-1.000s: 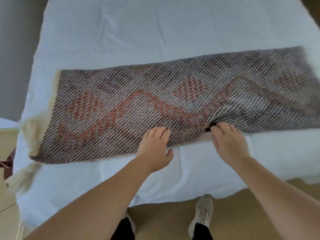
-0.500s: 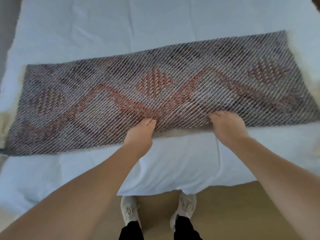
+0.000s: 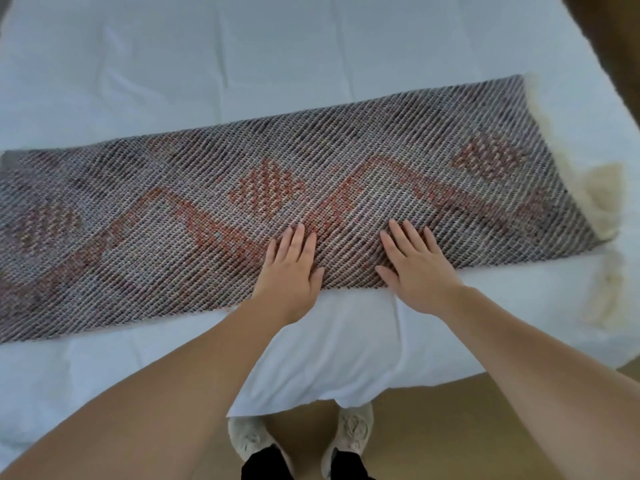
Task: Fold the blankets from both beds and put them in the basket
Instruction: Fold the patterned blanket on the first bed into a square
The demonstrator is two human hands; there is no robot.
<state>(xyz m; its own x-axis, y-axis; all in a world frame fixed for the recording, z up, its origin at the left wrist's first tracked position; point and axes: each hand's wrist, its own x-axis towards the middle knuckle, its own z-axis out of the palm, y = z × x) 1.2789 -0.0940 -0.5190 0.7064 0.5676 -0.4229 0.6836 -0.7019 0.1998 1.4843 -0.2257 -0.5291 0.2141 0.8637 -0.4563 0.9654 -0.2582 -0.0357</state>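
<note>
Both hands have let go of the blanket's (image 3: 173, 220) near edge, where their fingers were tucked under half a second ago, and now lie flat on top of it. White sheets of the bed (image 3: 242, 64) show beyond the blanket and again on its near side, where the bedding hangs over the bed's edge. Below that are tan floor (image 3: 433, 427) and a pair of pale shoes (image 3: 249, 438). The blanket lies across the bed as a long strip of grey weave with a rust zigzag and diamonds, and has a cream fringe (image 3: 602, 199) at its right end. The left hand (image 3: 291, 268) rests palm down at the blanket's near edge, fingers straight and close together, holding nothing. The right hand (image 3: 415, 268) lies just beside it on the same edge, fingers straight and slightly spread, flat on the weave
</note>
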